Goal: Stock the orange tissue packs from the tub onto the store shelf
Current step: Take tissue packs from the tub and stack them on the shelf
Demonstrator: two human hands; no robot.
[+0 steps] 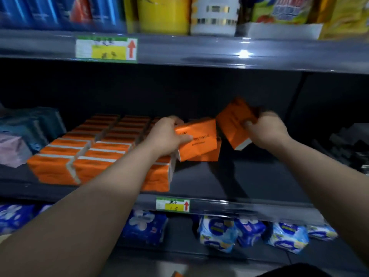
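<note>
Holding anything, the left hand [167,134], in the head view?

Yes. It grips a rectangular orange plastic-wrapped tissue pack [197,138], with the thumb laid across the printed front and the fingers [175,119] curled over the top edge. The pack sits low over the dark store shelf [249,176], just right of the stocked rows. Whether its bottom edge touches the shelf I cannot tell.

And the right hand [265,128]?

It holds a second orange tissue pack [235,120], tilted, raised above the shelf and apart from the first. The thumb presses the near face. The fingers wrap round the far side and are mostly hidden.

What else stands on that shelf?

Rows of orange tissue packs [79,148] stand on edge, packed tight, running from the front lip towards the back. Another orange pack [213,152] shows just behind and below the one in the left hand. To the left lie soft grey-blue packs [34,124] and a pale pink pack [12,150]. Far right there are dark packs [351,144], too blurred to read.

Anything around it?

A green, white and yellow price label with a red arrow [172,204] sits on the shelf's front rail, and a larger label like it [105,49] on the rail above. Below lie dark blue flower-printed packs [143,224] and light-blue packs [219,232]. On top stand a yellow wrapped pack [163,15] and a white wrapped pack [213,17], both blurred.
</note>
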